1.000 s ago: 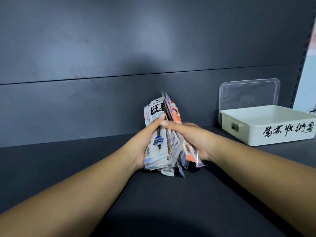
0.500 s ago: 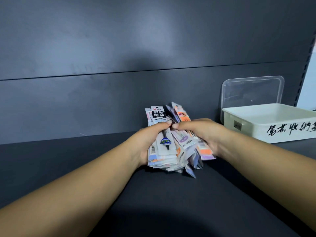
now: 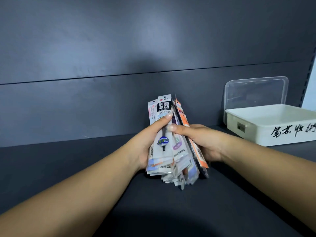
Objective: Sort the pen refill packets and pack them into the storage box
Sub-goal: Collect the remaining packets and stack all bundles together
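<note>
Packets (image 3: 168, 144) — a thick bundle of long, narrow pen refill sleeves, mostly white with orange and purple ones among them, standing near upright, lower ends uneven and fanned just above the dark shelf. Front packet shows a black label block and a black refill. Box (image 3: 280, 132) — cream, shallow, open, handwritten black characters on its front wall, well apart to the right.
</note>
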A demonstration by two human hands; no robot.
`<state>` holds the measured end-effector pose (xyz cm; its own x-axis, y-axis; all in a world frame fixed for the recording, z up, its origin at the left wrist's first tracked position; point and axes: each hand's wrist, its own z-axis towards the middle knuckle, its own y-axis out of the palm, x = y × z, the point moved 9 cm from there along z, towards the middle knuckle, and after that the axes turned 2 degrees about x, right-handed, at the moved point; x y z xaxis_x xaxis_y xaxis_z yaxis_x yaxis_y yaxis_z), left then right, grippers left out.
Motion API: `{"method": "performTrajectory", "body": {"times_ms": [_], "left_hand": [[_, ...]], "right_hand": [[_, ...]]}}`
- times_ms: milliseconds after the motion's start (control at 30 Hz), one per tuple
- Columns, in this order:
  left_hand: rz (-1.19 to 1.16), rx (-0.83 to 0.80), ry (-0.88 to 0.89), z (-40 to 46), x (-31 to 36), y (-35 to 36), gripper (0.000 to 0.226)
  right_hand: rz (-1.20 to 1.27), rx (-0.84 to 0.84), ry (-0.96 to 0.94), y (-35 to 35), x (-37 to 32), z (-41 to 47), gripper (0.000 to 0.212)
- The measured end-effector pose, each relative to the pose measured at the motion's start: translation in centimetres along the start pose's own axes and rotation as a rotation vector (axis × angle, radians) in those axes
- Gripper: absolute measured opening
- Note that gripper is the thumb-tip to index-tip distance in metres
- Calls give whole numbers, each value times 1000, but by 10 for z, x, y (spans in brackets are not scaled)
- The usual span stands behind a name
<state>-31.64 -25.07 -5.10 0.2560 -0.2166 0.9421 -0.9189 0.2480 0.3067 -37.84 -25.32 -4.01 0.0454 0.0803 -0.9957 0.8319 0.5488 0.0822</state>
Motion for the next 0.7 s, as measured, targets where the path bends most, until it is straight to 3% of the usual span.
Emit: {"method": "performTrajectory", "body": {"times_ms": [133,200,300,400,500,700], "left_hand": [[59,-22,165,-10,22,10,57],[112,-24,354,-18,46,16,46],[263,-68,614,-37,77,32,19],[412,-123,662,-42,79,36,25],[483,-162,585,-40,66,30,36],[427,-150,572,-42,71,23,67]], "right_hand": [[-169,-116,-167,10,-29,-10,35],[-299,-132,-322,15,-51,-16,41],[-538,-62,-491,16,-74,-21,63],[-743,19,-513,11,-76,-24,63],[-567,-126,-422,11,-63,-29,50],[-101,-162,-402,3,-71,-31,71]]}}
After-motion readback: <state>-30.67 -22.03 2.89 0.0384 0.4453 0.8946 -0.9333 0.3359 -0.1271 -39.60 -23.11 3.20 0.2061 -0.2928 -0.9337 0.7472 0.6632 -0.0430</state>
